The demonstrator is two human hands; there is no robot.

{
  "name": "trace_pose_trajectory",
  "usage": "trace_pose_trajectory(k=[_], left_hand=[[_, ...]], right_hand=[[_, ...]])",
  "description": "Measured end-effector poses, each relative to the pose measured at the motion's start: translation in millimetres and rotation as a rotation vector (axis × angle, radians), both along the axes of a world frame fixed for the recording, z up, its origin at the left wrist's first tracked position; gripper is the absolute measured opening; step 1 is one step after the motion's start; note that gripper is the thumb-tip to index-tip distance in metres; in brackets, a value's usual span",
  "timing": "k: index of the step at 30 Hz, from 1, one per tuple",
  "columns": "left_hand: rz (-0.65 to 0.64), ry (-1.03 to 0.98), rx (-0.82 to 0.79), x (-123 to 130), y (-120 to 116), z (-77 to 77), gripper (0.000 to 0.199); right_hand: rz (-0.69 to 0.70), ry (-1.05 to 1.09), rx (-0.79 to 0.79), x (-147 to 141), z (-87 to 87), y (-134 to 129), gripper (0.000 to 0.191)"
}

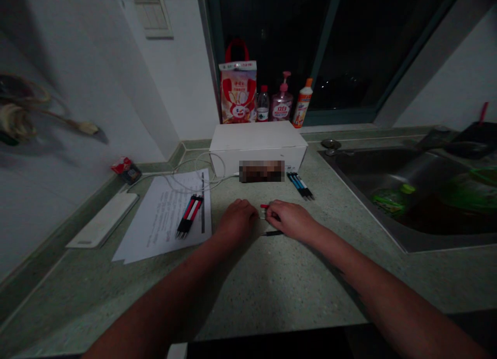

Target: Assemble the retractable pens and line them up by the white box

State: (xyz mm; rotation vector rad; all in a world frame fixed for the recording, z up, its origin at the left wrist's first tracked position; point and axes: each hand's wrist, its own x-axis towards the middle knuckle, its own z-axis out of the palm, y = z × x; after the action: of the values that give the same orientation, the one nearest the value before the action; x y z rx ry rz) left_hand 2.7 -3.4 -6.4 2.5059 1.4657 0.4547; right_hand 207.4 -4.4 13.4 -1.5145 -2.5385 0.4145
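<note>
My left hand (237, 219) rests low over the green counter with its fingers curled together; whatever it holds is too small to make out. Close to its right, my right hand (288, 217) has its fingers pressed together around a small part near a red piece (264, 206). A short pale piece (262, 214) shows in the gap between the hands. Just below my right hand lies a black pen part (273, 233). Red, white and black pens (190, 215) lie on printed sheets (163, 219) at the left. Blue, white and black pens (301, 186) lie beyond my right hand.
Behind the hands stands a white box (258, 141), with a pixelated item (261, 171) at its front and a white cable (174, 175) beside it. A white power strip (103, 221) is at the left. The sink (365, 209) is at the right. Bottles (281, 102) stand by the window.
</note>
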Motion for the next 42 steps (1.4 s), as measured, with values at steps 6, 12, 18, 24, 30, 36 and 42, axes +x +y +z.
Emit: trace_pose_trajectory(k=[6, 12, 18, 24, 30, 36, 42], left_hand=[[-0.063, -0.024, 0.069, 4, 5, -1.6, 0.025], [-0.042, 0.001, 0.054, 13, 9, -2.5, 0.020], [0.057, -0.015, 0.045, 8, 13, -5.6, 0.017], [0.107, -0.063, 0.004, 4, 11, -3.9, 0.021], [0.114, -0.008, 0.005, 5, 11, 0.6, 0.019], [0.106, -0.100, -0.030, 6, 13, -2.4, 0.015], [0.135, -0.271, -0.042, 3, 12, 1.3, 0.014]], right_hand=[[-0.101, 0.048, 0.120, 6, 2.6, 2, 0.022], [-0.151, -0.027, 0.139, 5, -2.4, 6, 0.019], [-0.135, -0.049, 0.116, 5, -2.5, 6, 0.016], [-0.133, -0.046, 0.109, 6, -2.4, 5, 0.016], [-0.106, -0.053, 0.114, 4, -1.9, 4, 0.017], [-0.089, -0.027, 0.115, 2, -1.6, 4, 0.017], [-0.061, 0.060, 0.127, 3, -1.5, 2, 0.014]])
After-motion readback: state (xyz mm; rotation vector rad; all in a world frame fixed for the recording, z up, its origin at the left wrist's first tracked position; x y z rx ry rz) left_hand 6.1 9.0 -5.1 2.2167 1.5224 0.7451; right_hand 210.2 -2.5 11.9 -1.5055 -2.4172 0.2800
